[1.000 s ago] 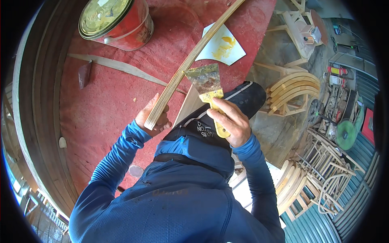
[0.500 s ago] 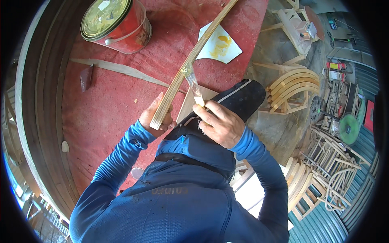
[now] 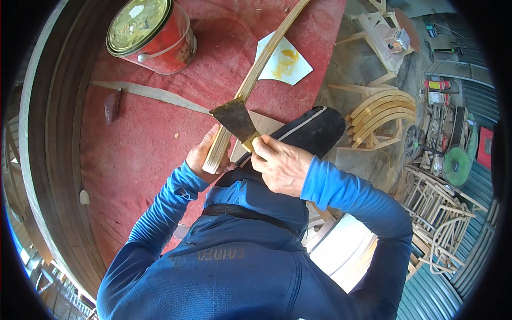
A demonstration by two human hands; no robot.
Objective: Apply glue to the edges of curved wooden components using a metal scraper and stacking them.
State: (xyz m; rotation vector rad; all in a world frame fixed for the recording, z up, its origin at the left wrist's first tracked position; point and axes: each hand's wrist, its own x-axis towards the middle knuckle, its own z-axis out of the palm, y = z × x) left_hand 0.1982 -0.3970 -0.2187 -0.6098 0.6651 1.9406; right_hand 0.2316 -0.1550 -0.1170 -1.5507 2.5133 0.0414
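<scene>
My left hand (image 3: 205,152) is closed round the near end of a long wooden strip (image 3: 260,64), which slants away to the upper right. In my right hand (image 3: 282,164) is a putty knife (image 3: 236,121), its handle pinched between thumb and fingers. The dark, broad blade lies across the strip just beyond my left hand. Past the strip's middle, a white sheet (image 3: 295,71) smeared with yellow-brown paste rests on the red surface.
At the upper left stands a red bucket (image 3: 169,56) with a smeared lid. A thin wooden slat (image 3: 152,93) and a brown scrap (image 3: 112,105) lie nearby. Curved wooden pieces (image 3: 383,114) are stacked at right, near wooden frames (image 3: 437,224) and a green fan (image 3: 457,165).
The putty knife has come nearer to my left hand and turned, so its blade now shows broad side up instead of edge-on. My right elbow has swung outward.
</scene>
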